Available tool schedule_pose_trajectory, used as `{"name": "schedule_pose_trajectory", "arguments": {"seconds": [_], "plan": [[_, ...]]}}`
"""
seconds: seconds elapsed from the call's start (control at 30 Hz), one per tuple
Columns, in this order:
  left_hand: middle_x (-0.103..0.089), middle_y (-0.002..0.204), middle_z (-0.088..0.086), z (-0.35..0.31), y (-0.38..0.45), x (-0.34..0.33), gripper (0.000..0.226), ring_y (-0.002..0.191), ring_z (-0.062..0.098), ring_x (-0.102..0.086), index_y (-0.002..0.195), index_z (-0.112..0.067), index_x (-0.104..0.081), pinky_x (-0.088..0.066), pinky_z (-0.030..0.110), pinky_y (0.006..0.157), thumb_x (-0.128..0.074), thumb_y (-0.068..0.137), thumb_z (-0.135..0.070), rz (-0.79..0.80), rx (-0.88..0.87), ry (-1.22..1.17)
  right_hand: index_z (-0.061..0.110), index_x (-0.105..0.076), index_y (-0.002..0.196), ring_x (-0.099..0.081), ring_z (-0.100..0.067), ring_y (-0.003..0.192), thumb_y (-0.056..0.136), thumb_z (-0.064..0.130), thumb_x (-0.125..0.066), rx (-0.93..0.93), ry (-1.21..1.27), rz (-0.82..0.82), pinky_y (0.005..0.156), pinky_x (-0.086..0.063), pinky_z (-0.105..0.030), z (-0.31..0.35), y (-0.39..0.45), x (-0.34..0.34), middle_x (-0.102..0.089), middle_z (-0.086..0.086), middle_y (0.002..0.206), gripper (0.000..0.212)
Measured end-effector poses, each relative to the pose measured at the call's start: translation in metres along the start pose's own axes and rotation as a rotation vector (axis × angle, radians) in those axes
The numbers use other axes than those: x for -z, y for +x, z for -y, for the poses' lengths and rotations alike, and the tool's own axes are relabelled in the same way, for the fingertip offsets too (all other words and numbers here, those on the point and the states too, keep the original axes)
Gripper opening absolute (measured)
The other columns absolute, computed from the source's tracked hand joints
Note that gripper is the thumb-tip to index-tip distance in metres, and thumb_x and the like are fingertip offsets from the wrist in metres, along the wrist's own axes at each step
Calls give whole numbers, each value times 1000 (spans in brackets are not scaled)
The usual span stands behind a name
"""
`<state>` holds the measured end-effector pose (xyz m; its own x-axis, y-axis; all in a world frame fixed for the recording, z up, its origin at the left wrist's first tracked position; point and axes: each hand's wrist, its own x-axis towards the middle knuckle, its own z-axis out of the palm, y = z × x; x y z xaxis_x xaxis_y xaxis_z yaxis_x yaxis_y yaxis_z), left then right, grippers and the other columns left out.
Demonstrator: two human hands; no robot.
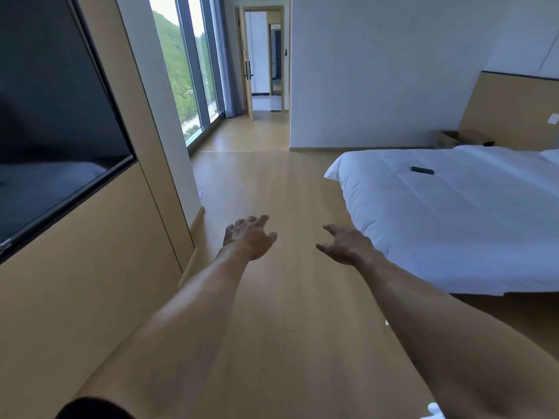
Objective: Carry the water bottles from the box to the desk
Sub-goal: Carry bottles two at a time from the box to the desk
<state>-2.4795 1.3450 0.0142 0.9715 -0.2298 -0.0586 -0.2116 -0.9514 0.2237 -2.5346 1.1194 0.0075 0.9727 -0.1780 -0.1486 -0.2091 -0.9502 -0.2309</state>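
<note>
Water bottles, box and desk: none in view, so where they sit cannot be told. Nearest, a dark sleeve (90, 408) at lower left edge, then two bare forearms reaching forward over pale wood floor (290, 297). Left hand (249, 237) out ahead, fingers spread and loosely bent, holding nothing, touching nothing. Right hand (346, 243) level with it and a little apart, fingers splayed and relaxed, likewise holding nothing; it hangs just beside the near corner of the bed (453, 213) without touching it. Left side: wood-panel wall carrying a dark wall screen (54, 116). Right side: bed under white cover, a small dark flat object (422, 170) lying on top, kind unclear. Past the bed, wooden headboard (511, 110) and low bedside table (450, 137). Far left, tall window (184, 77) with green slope outside. Farthest, open doorway (266, 58) into a further room
</note>
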Motion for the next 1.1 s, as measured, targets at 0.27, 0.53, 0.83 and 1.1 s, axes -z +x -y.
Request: {"name": "schedule_pose_trajectory", "arguments": {"seconds": [0.27,0.53,0.83,1.1], "plan": [[-42,155,5,-12,128,-8,57,142,29,-36,154,-30,-32,-24,43,116,-40,101,-50,-16,-13,-12,35,-31,152,-42,-29,137,95,61,-46,9,-35,-15,109,-40,-43,-8,123,14,-45,-4,151,65],[-42,154,3,1,298,-20,55,142,28,-36,153,-30,-35,-25,44,118,-40,101,-49,-9,-93,-1,35,-30,152,-40,-28,139,95,62,-44,-59,-88,-4,109,-38,-43,-3,279,18,-43,-3,152,64],[-42,155,4,52,524,16,58,143,29,-36,154,-31,-31,-26,46,118,-38,101,-54,27,-86,15,35,-31,151,-42,-25,136,95,60,-45,-94,-87,2,106,-40,-41,40,484,50,-43,-2,150,63],[-44,154,3,56,677,32,58,142,29,-37,154,-31,-33,-28,45,117,-39,101,-54,7,-129,4,35,-32,151,-41,-26,138,95,61,-46,-118,-98,-22,107,-39,-40,50,632,82,-41,-3,152,63]]}}
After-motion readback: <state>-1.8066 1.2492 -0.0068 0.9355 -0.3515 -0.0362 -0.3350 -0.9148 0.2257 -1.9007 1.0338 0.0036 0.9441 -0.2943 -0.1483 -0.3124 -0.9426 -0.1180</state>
